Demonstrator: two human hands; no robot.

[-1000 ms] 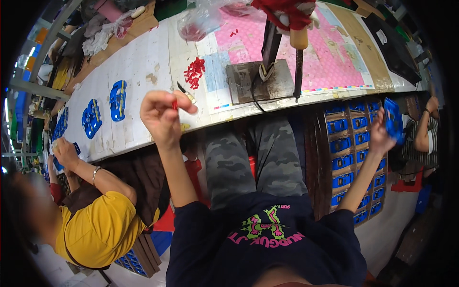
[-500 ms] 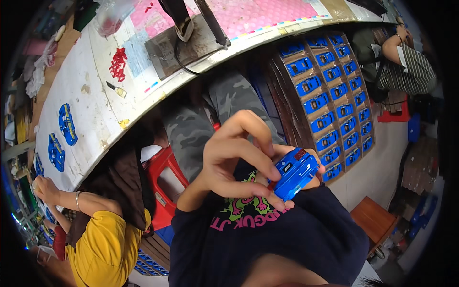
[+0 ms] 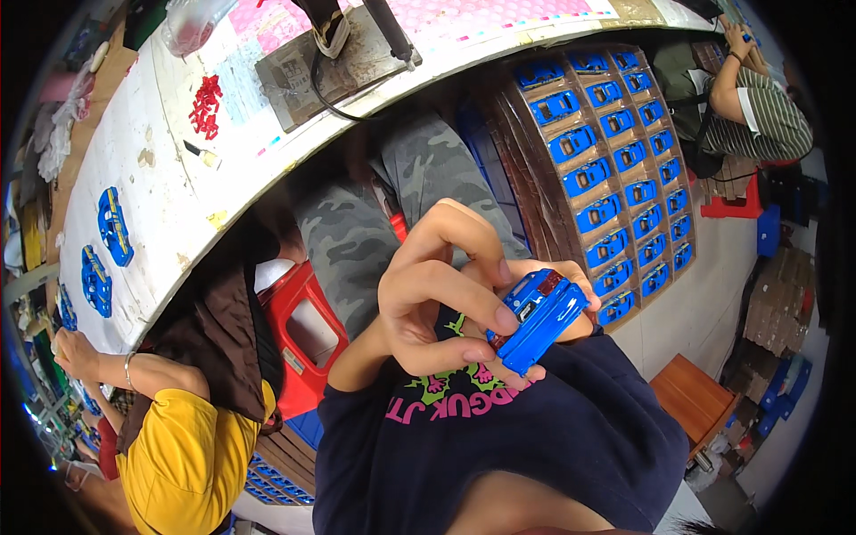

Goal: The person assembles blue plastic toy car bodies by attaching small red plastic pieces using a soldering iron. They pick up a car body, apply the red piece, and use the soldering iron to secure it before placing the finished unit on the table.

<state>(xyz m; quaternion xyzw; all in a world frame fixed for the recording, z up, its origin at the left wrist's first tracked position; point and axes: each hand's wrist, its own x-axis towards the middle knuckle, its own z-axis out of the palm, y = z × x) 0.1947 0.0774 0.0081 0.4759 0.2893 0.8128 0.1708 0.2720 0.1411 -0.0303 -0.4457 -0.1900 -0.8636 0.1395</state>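
Observation:
In front of my chest I hold a glossy blue toy car point(image 3: 555, 325), tilted, with dark red tail-light pieces on its rear end. My left hand point(image 3: 437, 290) reaches it from the left, fingertips pinched together at the rear with the small plate and red pieces. Whatever tiny part may be between those fingertips is hidden. Behind and below the car, my right hand point(image 3: 586, 292) grips its body; most of that hand is covered by the car and the left hand.
On the white worktable point(image 3: 134, 178) lie red small parts point(image 3: 206, 107), a little bottle point(image 3: 203, 155) and blue toy cars point(image 3: 114, 226). A metal stand point(image 3: 299, 80) is at its edge. Stacked trays of blue cars point(image 3: 615, 169) stand to the right. A person in a yellow shirt point(image 3: 192, 455) sits left.
The toy car has turned in my hands, so more of its rear and red tail-light pieces shows. Both hands keep their grip. The whole view has shifted slightly.

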